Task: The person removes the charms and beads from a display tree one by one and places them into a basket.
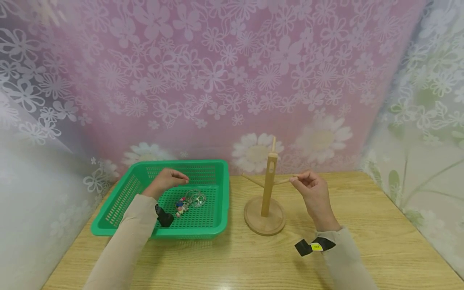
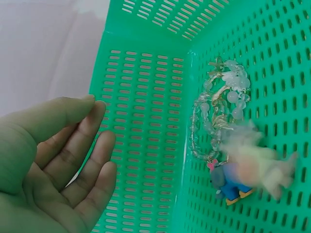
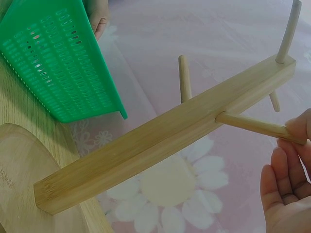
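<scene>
My left hand (image 1: 167, 183) hovers over the green plastic basket (image 1: 225, 201), its thumb and forefinger tips close together with nothing seen between them. Below it on the basket floor lie beaded bracelets (image 2: 228, 92) with clear and whitish beads. Beside them are a blue figure charm (image 2: 232, 183) and a pale figure (image 2: 260, 162), blurred in the left wrist view. My right hand (image 1: 315, 195) pinches the outer end of a wooden peg (image 3: 252, 125) between thumb and fingers. That peg juts from the post of a wooden mug tree (image 1: 269, 185) with a round base.
Left of the stand, the basket rests on the wood-grain table (image 1: 246, 262). Another peg (image 1: 251, 180) sticks out toward the basket, and one (image 1: 274, 144) rises near the post's top. A pink flowered cloth (image 1: 217, 80) hangs behind the table.
</scene>
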A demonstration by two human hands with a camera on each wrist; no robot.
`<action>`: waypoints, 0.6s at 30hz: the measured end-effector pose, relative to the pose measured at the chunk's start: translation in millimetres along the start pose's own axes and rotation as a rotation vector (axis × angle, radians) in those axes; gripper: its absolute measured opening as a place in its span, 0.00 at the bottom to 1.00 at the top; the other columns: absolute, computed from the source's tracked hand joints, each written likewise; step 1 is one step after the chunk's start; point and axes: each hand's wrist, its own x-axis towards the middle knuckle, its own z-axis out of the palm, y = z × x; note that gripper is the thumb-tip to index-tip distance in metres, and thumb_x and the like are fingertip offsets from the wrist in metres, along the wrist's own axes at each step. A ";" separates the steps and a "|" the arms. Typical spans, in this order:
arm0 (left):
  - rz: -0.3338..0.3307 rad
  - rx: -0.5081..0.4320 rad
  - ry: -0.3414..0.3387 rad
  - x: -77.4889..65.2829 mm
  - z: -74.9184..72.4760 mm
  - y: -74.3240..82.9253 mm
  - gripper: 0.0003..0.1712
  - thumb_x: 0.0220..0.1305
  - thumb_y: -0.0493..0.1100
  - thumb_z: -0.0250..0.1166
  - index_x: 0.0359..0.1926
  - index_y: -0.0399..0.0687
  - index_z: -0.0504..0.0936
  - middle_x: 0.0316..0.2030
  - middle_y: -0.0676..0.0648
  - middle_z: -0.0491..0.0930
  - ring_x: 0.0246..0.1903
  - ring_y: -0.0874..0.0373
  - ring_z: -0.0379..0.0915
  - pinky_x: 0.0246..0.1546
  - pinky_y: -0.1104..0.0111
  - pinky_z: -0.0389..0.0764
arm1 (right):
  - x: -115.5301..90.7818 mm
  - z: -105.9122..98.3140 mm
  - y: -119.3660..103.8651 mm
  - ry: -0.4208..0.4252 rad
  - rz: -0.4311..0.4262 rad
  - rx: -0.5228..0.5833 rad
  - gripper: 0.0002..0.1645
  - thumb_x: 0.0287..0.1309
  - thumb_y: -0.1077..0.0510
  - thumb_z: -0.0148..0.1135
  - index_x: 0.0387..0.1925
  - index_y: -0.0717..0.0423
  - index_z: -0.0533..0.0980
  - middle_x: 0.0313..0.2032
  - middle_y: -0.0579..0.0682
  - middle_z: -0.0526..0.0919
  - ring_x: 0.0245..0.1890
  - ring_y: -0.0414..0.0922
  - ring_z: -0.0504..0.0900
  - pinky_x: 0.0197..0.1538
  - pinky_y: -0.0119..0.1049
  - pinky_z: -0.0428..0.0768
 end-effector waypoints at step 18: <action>0.028 -0.013 0.069 -7.1 -8.7 8.9 0.15 0.64 0.48 0.63 0.49 0.47 0.82 0.58 0.41 0.72 0.59 0.43 0.66 0.59 0.46 0.65 | 3.2 -9.1 -0.2 -0.053 0.015 -0.087 0.09 0.57 0.67 0.63 0.26 0.51 0.77 0.27 0.39 0.79 0.28 0.34 0.76 0.35 0.25 0.76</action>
